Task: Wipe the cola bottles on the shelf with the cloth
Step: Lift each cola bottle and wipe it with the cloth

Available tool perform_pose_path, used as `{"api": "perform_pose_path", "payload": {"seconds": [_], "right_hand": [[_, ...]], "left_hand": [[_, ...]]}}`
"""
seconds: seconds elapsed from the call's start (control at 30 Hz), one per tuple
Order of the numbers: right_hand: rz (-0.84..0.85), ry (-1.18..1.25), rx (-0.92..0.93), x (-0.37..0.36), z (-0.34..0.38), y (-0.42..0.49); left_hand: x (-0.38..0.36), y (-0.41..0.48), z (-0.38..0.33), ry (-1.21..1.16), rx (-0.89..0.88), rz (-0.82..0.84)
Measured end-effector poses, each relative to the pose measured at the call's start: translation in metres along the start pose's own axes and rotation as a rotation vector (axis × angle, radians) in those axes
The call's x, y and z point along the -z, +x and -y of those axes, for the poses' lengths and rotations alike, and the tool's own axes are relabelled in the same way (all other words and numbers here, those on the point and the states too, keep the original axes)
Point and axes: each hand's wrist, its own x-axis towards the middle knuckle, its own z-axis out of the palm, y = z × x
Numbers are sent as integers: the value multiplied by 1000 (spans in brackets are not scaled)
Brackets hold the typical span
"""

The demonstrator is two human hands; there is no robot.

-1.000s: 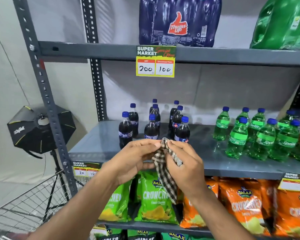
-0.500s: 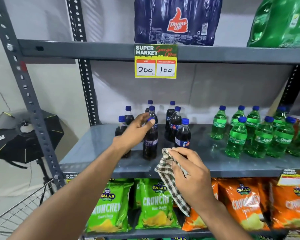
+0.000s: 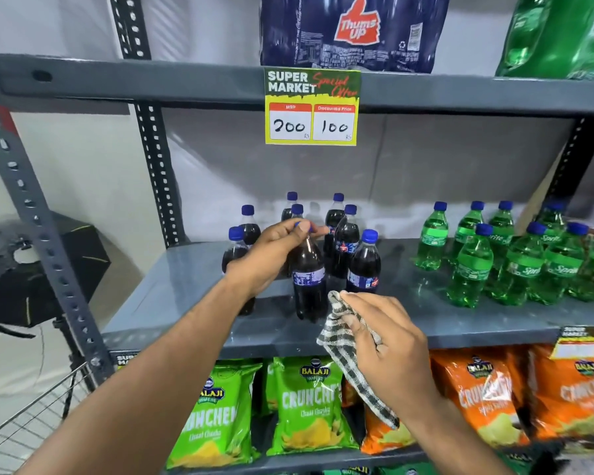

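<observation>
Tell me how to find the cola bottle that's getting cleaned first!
Look at the grey middle shelf, below the yellow price sign. At its left stands a bunch of dark cola bottles with blue caps. The one you want, the front bottle, is the only one with the left hand gripping its neck.

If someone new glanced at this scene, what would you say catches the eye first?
Probably the left hand gripping the neck of a front cola bottle on the middle shelf, with the right hand holding a checked cloth just beside it. Next, the yellow price tag hanging from the shelf above, and the green bottles to the right.
</observation>
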Motion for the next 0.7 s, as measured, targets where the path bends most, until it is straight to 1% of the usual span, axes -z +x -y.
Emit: {"api": "perform_pose_path", "payload": {"seconds": [0.17,0.3,0.43,0.63,0.7], "right_hand": [[-45,-54,104,7,7,30],[-50,-110,132,10,14,69],[62,-181,215,4,21,92],[160,-315,399,0,29,92],[232,-366,462,-2,32,85]], "left_hand": [[-9,-3,-13,-125,3,63],[-15,-8,-22,-253,7,89],[-22,-13,-30,-317,-6,131],[-23,-15,-31,-343,34,85],[-22,-15,-28,-329,47,47]]}}
